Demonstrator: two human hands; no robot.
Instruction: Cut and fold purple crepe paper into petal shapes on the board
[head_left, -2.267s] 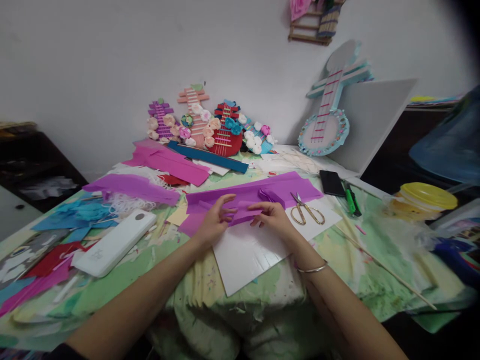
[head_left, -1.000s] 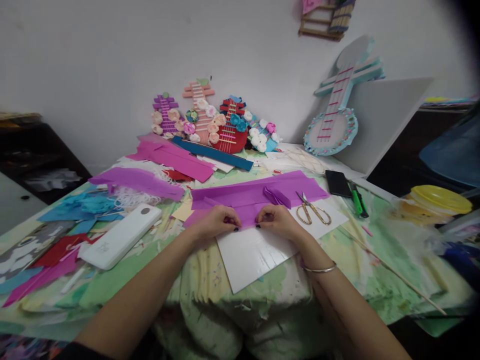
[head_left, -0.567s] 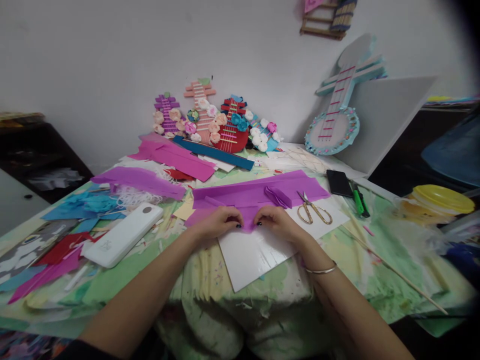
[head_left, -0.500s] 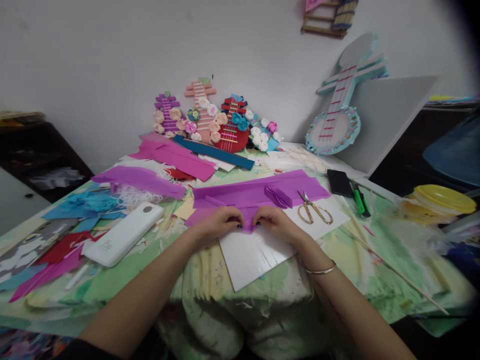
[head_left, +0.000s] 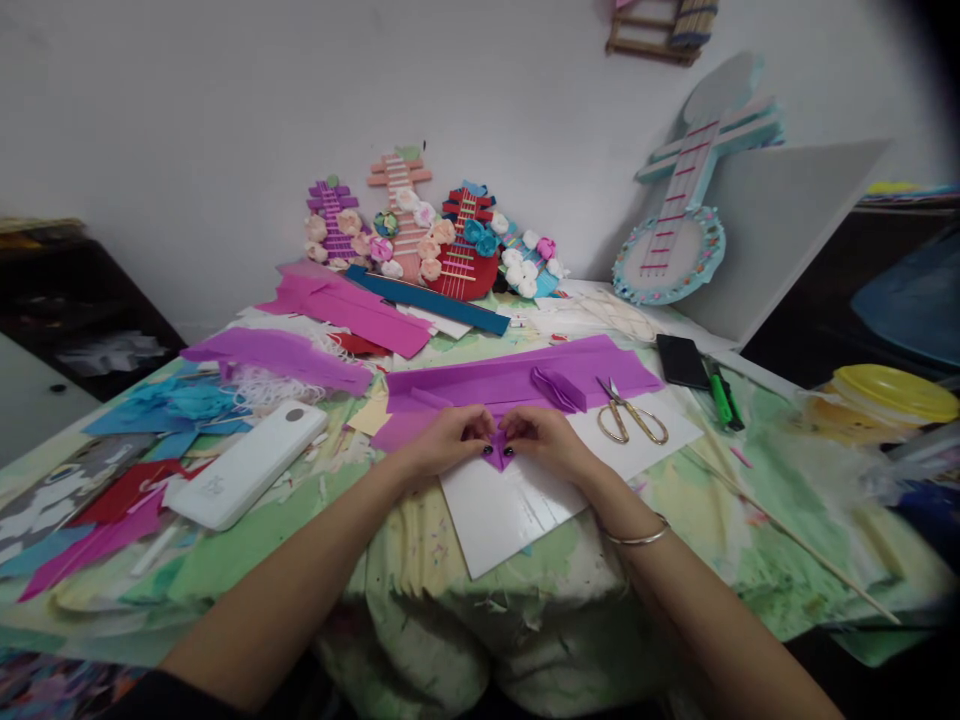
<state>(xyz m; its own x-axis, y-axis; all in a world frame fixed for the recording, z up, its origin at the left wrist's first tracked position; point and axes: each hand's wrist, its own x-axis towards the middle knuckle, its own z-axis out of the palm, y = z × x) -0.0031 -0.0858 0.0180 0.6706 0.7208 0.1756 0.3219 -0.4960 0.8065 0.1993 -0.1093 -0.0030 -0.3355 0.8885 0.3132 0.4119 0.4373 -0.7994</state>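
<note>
Both hands meet over a small piece of purple crepe paper [head_left: 498, 455], which hangs between them with a pointed lower end. My left hand [head_left: 454, 438] pinches its left side, thumb against fingers. On the other side my right hand [head_left: 541, 440] pinches it the same way; a bangle [head_left: 641, 532] circles that wrist. Below the hands lies a white board [head_left: 510, 515]. Behind them stretches a long purple crepe sheet [head_left: 480, 378] with a folded purple piece [head_left: 559, 388] on it. Gold-handled scissors [head_left: 628, 412] rest open just right of my right hand.
A white power bank [head_left: 251, 465] lies left among blue, red and pink paper scraps. Decorated paper instruments [head_left: 405, 225] lean on the back wall; a larger one [head_left: 679, 220] stands right. A black phone-like slab [head_left: 681, 360], a green cutter [head_left: 721, 398] and a thin stick [head_left: 795, 535] lie right.
My hands have come closer together, and the small purple paper between them is now gathered into a narrower point. The view has shifted slightly.
</note>
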